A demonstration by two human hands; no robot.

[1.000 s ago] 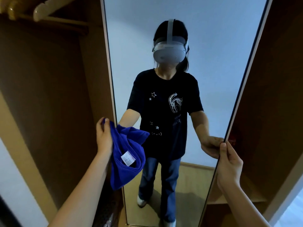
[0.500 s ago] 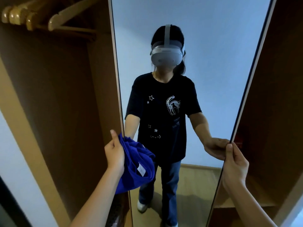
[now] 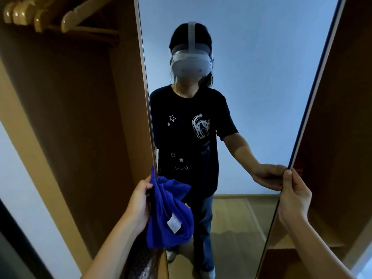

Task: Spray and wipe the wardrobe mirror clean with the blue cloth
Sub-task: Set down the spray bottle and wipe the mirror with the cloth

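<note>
Left hand (image 3: 138, 204) grips bunched blue cloth (image 3: 169, 216) at lower left edge of wardrobe mirror (image 3: 261, 87), cloth hanging over the frame, white tag facing out. Right hand (image 3: 293, 198) pinches the mirror's right edge, thumb up along it. Wooden hangers (image 3: 40, 17) on rail upper left inside wardrobe.
</note>
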